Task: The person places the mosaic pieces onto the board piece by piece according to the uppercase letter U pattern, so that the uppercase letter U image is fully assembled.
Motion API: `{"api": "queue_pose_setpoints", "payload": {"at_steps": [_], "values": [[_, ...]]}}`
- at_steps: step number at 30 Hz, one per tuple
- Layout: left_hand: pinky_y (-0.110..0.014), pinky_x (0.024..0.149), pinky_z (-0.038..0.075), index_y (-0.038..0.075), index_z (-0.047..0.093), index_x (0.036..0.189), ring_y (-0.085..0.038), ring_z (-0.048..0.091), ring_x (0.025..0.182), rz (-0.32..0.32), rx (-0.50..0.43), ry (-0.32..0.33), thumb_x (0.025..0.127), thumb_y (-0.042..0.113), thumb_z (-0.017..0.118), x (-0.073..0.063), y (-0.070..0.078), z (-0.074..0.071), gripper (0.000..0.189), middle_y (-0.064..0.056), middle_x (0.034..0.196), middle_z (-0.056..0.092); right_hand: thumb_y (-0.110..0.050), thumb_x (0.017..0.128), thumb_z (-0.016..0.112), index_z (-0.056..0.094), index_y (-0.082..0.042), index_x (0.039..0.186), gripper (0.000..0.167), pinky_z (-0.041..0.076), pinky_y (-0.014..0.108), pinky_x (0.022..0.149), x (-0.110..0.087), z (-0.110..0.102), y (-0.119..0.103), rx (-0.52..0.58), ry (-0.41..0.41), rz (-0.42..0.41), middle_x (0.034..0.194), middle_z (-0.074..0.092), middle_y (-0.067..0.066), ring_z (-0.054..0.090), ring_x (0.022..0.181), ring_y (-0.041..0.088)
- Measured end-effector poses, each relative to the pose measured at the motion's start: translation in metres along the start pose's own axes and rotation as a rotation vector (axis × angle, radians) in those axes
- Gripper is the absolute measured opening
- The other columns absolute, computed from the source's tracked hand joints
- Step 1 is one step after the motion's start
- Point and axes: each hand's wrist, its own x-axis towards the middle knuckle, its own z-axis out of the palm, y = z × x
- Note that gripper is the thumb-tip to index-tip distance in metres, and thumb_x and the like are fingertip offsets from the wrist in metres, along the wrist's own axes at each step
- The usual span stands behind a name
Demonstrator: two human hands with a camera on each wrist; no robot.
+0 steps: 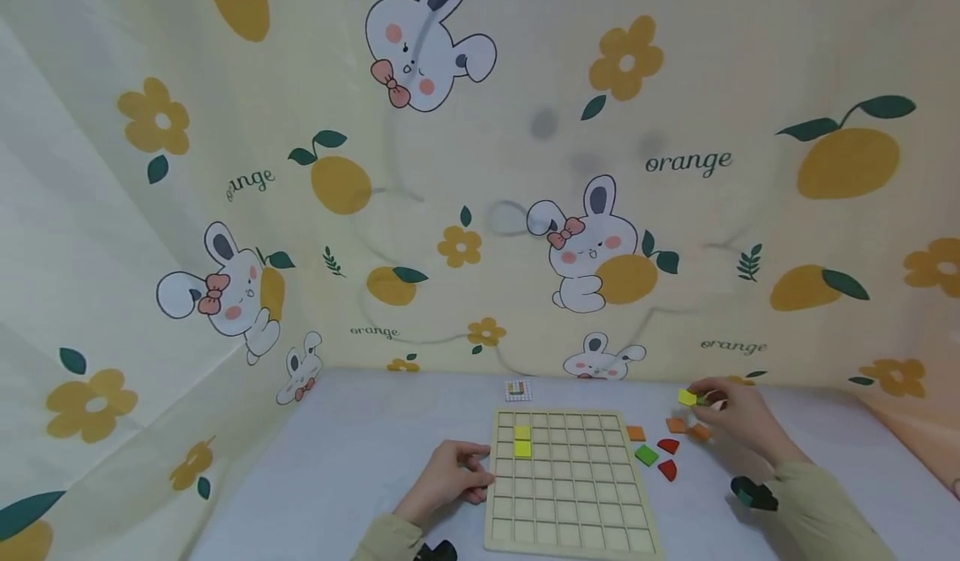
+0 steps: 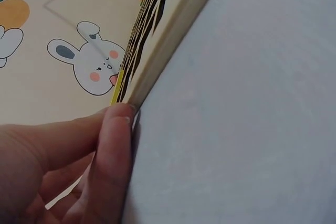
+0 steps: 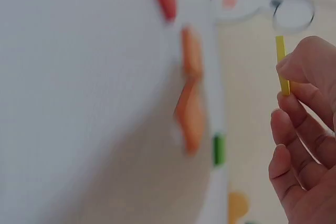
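My right hand [image 1: 731, 415], raised over the right of the table, pinches a thin yellow square tile [image 1: 687, 398] between thumb and finger. In the right wrist view the tile [image 3: 282, 66] shows edge-on, other fingers loosely bent below it. My left hand [image 1: 453, 473] rests at the left side of a pale wooden grid board [image 1: 570, 486], its fingertips against the edge. The left wrist view shows those fingertips [image 2: 123, 111] at the board's side [image 2: 173, 40]. Two yellow tiles [image 1: 522, 442] lie in the grid's upper left, one directly above the other.
Right of the board lie orange tiles [image 1: 636, 434], a green tile [image 1: 646, 456] and two red rounded pieces [image 1: 667, 470]. Another green piece [image 3: 219, 149] is near the right hand. A small patterned card [image 1: 517, 391] lies behind the board, before a printed curtain [image 1: 480, 169].
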Motion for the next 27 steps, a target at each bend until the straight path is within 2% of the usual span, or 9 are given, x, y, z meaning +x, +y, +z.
{"api": "queue_pose_setpoints", "payload": {"at_steps": [5,11,14,18,24,27], "values": [[-0.029,0.051,0.058,-0.004,0.062,0.120,-0.014,0.064,0.054,-0.018,-0.002,0.009,0.078,-0.002,0.076,-0.003,0.001,0.001,0.045,-0.010,0.077,0.062,-0.012,0.084,0.073,0.063,-0.005,0.112,0.031,0.050,0.024,0.068,0.001,0.011,-0.033,0.073,-0.032,-0.034,0.103,0.063,0.006,0.054,0.089,0.023],[-0.029,0.052,0.058,-0.004,0.062,0.121,-0.014,0.063,0.054,-0.026,-0.011,0.008,0.078,-0.003,0.075,-0.004,-0.002,0.002,0.045,-0.010,0.078,0.062,-0.010,0.082,0.075,0.065,-0.005,0.105,0.026,0.051,0.026,0.068,-0.002,0.031,-0.073,0.115,-0.075,-0.151,0.100,0.064,0.003,0.055,0.083,0.019],[-0.030,0.052,0.058,-0.003,0.062,0.120,-0.014,0.064,0.055,-0.025,-0.006,0.017,0.077,-0.003,0.076,-0.002,-0.004,0.003,0.045,-0.009,0.077,0.063,-0.011,0.083,0.075,0.065,-0.005,0.104,0.025,0.050,0.025,0.067,-0.004,0.040,-0.090,0.139,-0.089,-0.184,0.099,0.063,0.002,0.056,0.082,0.018],[-0.030,0.052,0.058,-0.003,0.062,0.119,-0.015,0.064,0.054,-0.026,-0.005,0.023,0.077,-0.003,0.076,0.000,-0.005,0.002,0.045,-0.009,0.076,0.063,-0.010,0.083,0.075,0.065,-0.004,0.104,0.024,0.051,0.026,0.067,-0.006,0.056,-0.108,0.190,-0.120,-0.249,0.098,0.064,0.002,0.056,0.081,0.018],[-0.030,0.051,0.058,-0.004,0.062,0.120,-0.014,0.064,0.054,-0.011,-0.005,0.024,0.077,-0.003,0.076,0.001,-0.004,0.001,0.045,-0.010,0.076,0.063,-0.011,0.084,0.074,0.065,-0.006,0.103,0.022,0.051,0.027,0.067,-0.009,0.080,-0.132,0.279,-0.211,-0.346,0.098,0.063,0.002,0.057,0.081,0.017],[-0.029,0.051,0.058,-0.003,0.062,0.121,-0.014,0.064,0.055,-0.026,0.000,0.025,0.077,-0.002,0.076,-0.001,-0.003,0.000,0.046,-0.010,0.077,0.063,-0.009,0.083,0.074,0.064,-0.006,0.103,0.022,0.050,0.026,0.065,-0.010,0.092,-0.144,0.311,-0.255,-0.377,0.098,0.063,0.003,0.057,0.080,0.017]]}}
